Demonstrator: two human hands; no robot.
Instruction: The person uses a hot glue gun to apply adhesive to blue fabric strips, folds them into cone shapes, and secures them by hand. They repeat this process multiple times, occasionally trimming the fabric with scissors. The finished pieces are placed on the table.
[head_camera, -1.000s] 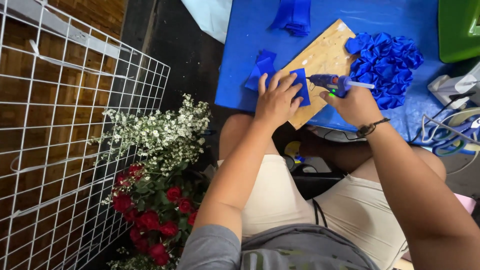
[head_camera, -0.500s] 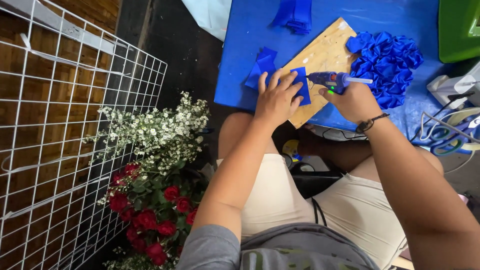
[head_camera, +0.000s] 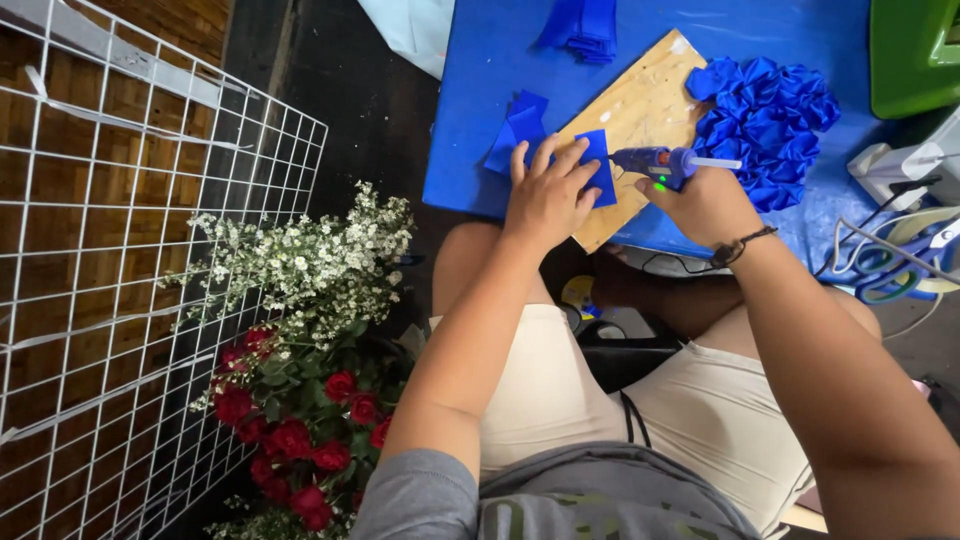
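Note:
My left hand (head_camera: 548, 192) presses flat on a blue fabric square (head_camera: 598, 165) lying on a wooden board (head_camera: 650, 100). My right hand (head_camera: 706, 203) grips a blue glue gun (head_camera: 660, 162), its nozzle pointing left at the square's edge and a green light showing on its body. More cut blue squares (head_camera: 515, 130) lie just left of the board. A pile of folded blue fabric petals (head_camera: 770, 115) sits to the right of the board on the blue table cover (head_camera: 470, 120).
A white wire grid panel (head_camera: 110, 280) leans at left. Red roses (head_camera: 290, 440) and white filler flowers (head_camera: 310, 260) stand beside my left knee. A green container (head_camera: 915, 55) sits top right, with scissors (head_camera: 895, 265) and cables at right. Another blue fabric stack (head_camera: 582, 25) lies at the top.
The view has shifted slightly; both hands stay at the board, with the left hand still pressing the square and the glue gun held at its edge.

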